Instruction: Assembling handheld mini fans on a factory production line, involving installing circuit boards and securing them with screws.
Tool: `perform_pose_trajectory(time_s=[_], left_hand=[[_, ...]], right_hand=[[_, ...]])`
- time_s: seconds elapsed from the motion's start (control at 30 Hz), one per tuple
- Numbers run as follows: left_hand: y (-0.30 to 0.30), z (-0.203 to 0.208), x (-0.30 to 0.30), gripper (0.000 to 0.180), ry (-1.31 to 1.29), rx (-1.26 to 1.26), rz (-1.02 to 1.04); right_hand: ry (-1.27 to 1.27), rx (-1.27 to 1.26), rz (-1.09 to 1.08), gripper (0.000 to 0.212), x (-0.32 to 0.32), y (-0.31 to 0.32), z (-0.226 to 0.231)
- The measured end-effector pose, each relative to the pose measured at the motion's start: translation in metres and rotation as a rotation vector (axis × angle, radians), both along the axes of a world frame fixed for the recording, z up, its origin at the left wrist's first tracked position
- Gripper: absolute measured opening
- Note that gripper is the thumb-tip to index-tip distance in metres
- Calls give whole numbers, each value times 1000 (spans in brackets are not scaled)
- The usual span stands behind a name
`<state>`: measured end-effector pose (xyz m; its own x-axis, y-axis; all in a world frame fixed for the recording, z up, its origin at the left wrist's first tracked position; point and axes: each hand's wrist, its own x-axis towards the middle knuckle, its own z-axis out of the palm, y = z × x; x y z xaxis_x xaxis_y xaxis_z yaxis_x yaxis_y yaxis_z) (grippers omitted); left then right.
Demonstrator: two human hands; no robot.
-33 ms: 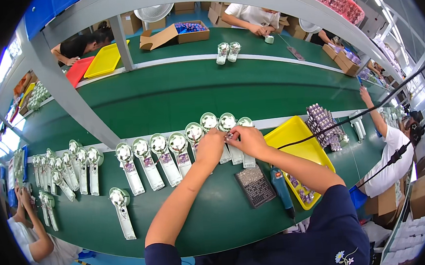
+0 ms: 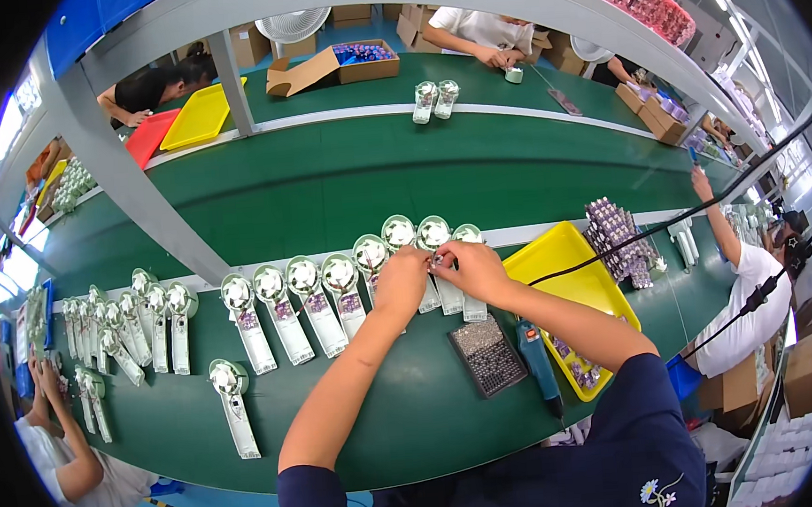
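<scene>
Both of my hands work over a row of white handheld fan housings on the green bench. My left hand [image 2: 402, 282] has its fingers closed over the housings near the middle of the row. Beside it my right hand [image 2: 474, 269] is pinched, its fingertips meeting the left ones. Whatever lies between the fingertips is too small to name. Just behind them are round fan heads [image 2: 433, 232], partly covered by my fingers. To the left, open housings [image 2: 288, 325] with small purplish boards inside lie side by side. One housing [image 2: 235, 407] lies alone, nearer to me.
By my right forearm lie a dark tray of small metal parts [image 2: 487, 355], a blue electric screwdriver [image 2: 537, 362] and a yellow tray [image 2: 571, 259]. A stack of purplish parts [image 2: 615, 239] stands beyond. A black cable [image 2: 650, 236] hangs across the right. Co-workers sit around.
My hands stay in the same place over the fan housings. At the far right, a co-worker's raised hand has shifted slightly.
</scene>
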<state>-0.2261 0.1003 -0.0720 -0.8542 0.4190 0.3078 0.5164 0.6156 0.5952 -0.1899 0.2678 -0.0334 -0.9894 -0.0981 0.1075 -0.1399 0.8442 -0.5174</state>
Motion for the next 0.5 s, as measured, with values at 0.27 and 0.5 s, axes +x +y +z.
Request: perform_pose_trajectory(time_s=[0.27, 0.5], left_hand=[[-3, 1, -11, 26, -212, 334, -40], [-6, 7, -2, 26, -194, 366, -8]], right_hand=[[85, -40, 110, 21, -12, -1, -2], [129, 24, 67, 18, -19, -7, -7]])
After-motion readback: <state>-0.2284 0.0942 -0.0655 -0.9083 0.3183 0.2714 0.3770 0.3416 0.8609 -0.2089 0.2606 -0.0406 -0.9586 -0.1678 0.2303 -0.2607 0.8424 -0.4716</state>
